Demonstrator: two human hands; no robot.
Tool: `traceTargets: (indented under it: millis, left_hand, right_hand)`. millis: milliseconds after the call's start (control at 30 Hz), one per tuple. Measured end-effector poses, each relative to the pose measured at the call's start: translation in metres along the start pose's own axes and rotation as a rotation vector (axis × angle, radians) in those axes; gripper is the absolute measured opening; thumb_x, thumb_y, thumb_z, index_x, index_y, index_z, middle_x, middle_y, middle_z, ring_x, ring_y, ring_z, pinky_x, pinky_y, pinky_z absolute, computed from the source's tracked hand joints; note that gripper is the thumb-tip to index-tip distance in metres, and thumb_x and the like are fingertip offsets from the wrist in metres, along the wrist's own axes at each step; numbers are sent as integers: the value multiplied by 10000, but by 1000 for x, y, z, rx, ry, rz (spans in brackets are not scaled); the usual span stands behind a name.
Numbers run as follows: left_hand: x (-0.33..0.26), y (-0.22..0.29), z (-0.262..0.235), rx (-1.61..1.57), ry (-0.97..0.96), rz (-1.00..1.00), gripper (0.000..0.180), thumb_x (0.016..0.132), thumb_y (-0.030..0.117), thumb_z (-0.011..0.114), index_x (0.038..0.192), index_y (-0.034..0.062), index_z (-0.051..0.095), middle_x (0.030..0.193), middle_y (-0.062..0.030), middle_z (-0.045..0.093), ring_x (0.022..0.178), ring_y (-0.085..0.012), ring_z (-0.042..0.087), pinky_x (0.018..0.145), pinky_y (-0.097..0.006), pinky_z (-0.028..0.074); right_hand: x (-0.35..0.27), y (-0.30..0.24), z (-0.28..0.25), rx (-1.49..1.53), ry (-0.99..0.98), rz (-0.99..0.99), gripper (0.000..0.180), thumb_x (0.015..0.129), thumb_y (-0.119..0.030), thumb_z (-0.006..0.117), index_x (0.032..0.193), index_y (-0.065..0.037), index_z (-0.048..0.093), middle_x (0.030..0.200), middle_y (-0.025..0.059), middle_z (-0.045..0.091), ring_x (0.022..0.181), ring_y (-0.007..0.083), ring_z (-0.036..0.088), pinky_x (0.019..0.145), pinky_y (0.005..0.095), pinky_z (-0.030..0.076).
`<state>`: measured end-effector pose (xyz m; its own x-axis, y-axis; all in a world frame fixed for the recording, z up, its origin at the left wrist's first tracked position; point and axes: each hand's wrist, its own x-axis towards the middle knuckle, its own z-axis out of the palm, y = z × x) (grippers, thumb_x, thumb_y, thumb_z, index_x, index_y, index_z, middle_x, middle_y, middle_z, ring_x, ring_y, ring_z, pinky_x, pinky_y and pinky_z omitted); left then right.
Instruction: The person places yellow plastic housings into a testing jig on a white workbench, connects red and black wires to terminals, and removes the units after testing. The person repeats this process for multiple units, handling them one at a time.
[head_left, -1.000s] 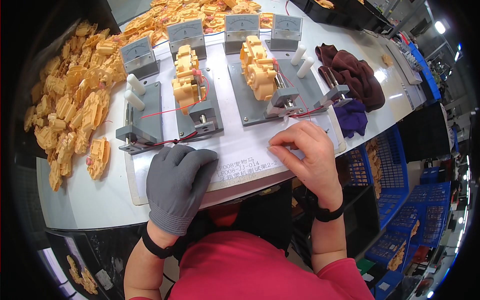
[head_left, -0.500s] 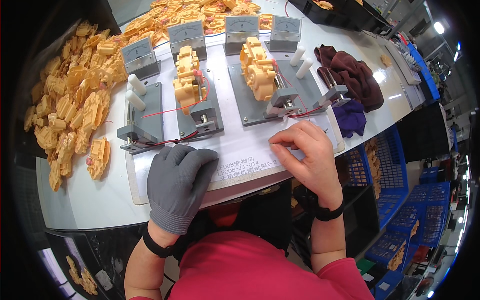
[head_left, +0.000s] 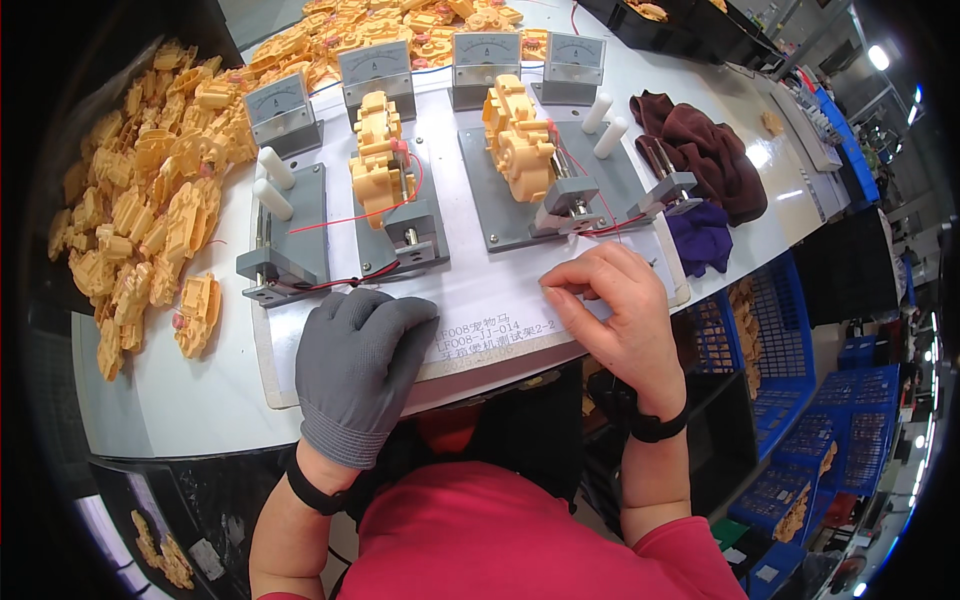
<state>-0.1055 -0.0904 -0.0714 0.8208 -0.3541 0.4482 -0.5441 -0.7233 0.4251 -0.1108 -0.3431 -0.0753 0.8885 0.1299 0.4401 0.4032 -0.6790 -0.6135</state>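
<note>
My left hand (head_left: 360, 365), in a grey knit glove, rests half-curled on the front left of a white board (head_left: 480, 270); nothing shows in it. My bare right hand (head_left: 620, 315) lies at the board's front right, thumb and forefinger drawn close, nothing visible between them. Beyond them, a cream plastic gearbox (head_left: 378, 165) with a red wire sits upright on the left grey test fixture (head_left: 375, 240). A second cream gearbox (head_left: 520, 150) stands on the right grey fixture (head_left: 490, 215). Both hands are apart from the gearboxes.
Four-sided analog meters, including one dial meter (head_left: 377, 75), line the back. White pegs (head_left: 272, 198) stand on the fixtures. Loose cream gearboxes (head_left: 150, 220) are heaped at left. A dark brown cloth (head_left: 700, 150) and purple cloth (head_left: 702, 238) lie at right, above blue crates (head_left: 785, 350).
</note>
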Motion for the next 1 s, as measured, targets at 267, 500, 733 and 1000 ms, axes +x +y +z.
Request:
traceTargets:
  millis: [267,500,733,1000]
  left_hand:
    - [1,1,-1,5,-3,-3,112,806,94,738,907,93,691,805,-61,591,790,-269,569,723,-379,450]
    - [0,0,0,0,-2,-1,113,807,97,736,910,92,690,805,-63,593,792,-270,571,728,-381,451]
    - [0,1,-1,10,-7,-2,112,809,98,734,913,93,692,809,-64,597,793,-271,570,731,-382,451]
    - [0,0,-2,2,-25,1,133,826,122,724,952,108,684,841,-73,609,801,-294,581,727,-405,460]
  right_hand:
    - [0,1,-1,-2,-12,-2,74,810,-122,748,861,-93,704,802,27,637,761,225,617,696,356,448]
    - [0,0,0,0,-8,-4,77,806,-121,749,862,-96,702,803,27,638,765,226,618,697,357,450]
    - [0,0,0,-10,-3,-9,83,799,-122,751,860,-97,700,805,27,634,769,230,620,698,359,454]
    - [0,1,0,-4,-8,-9,78,800,-130,749,851,-97,701,800,29,632,762,231,619,694,361,457]
